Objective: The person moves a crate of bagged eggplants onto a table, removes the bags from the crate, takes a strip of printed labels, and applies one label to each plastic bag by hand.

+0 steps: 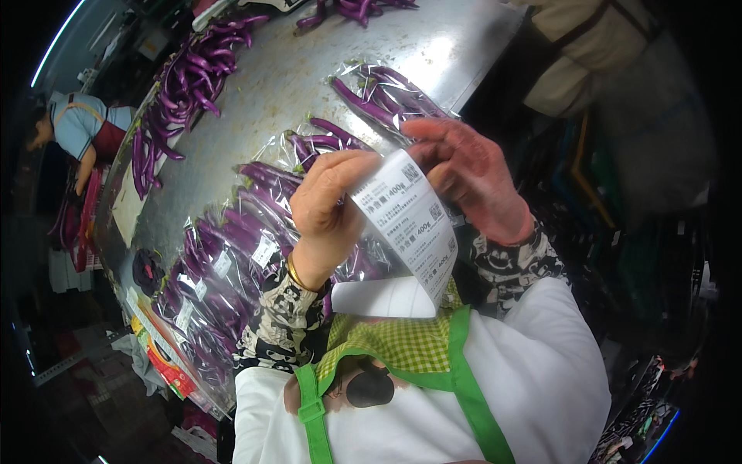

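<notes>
A long white strip of printed labels [406, 220] curls down from my hands to a loose coil in front of my apron. My left hand [328, 201], bare with a gold bracelet, is closed on the strip's upper left edge. On the right, my right hand [475, 174], which looks gloved in pinkish red, has its fingers bent at the strip's top right edge; its fingertips are partly hidden. Just beyond my hands lie clear bags of purple eggplants [386, 97]. Labelled bags of eggplants [220, 263] are lined up to the left.
A metal table [270, 85] spans the area ahead. Loose eggplants [197, 73] are heaped along its far left edge, and a few more lie at the far end. Another person [81, 131] bends over at the left. Dark crates [591, 174] stand at the right.
</notes>
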`<action>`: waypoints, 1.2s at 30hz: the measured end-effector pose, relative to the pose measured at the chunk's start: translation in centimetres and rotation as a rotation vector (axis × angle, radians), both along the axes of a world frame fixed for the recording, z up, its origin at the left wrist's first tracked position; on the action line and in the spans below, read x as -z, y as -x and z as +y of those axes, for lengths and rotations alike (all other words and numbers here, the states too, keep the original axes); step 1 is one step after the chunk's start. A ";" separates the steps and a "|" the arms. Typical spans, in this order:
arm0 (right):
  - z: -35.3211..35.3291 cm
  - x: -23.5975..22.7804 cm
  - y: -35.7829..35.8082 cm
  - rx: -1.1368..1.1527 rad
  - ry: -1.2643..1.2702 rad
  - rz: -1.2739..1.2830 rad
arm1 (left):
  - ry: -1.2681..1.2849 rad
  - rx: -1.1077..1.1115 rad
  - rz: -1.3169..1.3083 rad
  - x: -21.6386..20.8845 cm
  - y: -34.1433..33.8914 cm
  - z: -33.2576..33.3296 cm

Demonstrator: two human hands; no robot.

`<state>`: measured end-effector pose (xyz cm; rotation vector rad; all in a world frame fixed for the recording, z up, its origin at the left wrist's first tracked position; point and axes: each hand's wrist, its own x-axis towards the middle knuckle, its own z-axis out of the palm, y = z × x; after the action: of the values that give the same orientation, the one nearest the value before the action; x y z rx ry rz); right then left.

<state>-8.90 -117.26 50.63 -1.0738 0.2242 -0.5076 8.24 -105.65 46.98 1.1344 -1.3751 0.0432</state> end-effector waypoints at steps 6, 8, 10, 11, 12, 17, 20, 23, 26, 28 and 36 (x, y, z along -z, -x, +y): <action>1.6 -1.2 -0.4 0.070 0.154 0.175 | -0.111 0.006 0.098 -0.4 1.0 0.6; 1.5 -0.4 -0.5 0.066 0.173 0.152 | -0.100 0.018 0.141 0.0 1.1 0.5; 1.6 -0.2 -0.6 0.069 0.187 0.152 | -0.091 0.021 0.205 0.7 1.5 0.3; 1.7 -0.3 -0.6 0.076 0.193 0.162 | -0.142 0.047 0.276 0.8 1.5 0.4; 1.8 -0.4 -0.6 0.084 0.199 0.173 | -0.194 0.073 0.347 0.9 1.6 0.6; 1.4 2.4 -0.9 0.211 0.346 0.070 | -0.353 0.109 0.652 3.1 2.0 0.5; -1.4 3.2 -1.1 0.321 0.204 -0.022 | -0.652 0.097 0.533 4.4 1.1 1.0; -8.1 2.6 -1.4 0.312 0.158 0.097 | -0.726 0.049 0.370 5.6 0.8 2.0; -14.6 4.3 -3.6 0.198 0.370 0.351 | -0.654 0.089 0.603 5.7 0.8 3.5; -18.7 8.0 -5.3 0.095 0.370 0.499 | -0.594 0.079 0.618 5.8 0.6 3.7; -23.0 16.8 -11.1 -0.048 0.521 0.751 | -0.517 -0.218 0.600 7.1 -3.1 4.8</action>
<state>2.24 -140.24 33.84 -1.7509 0.7514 -0.0895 11.33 -100.89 39.86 1.5621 -0.7324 -0.4853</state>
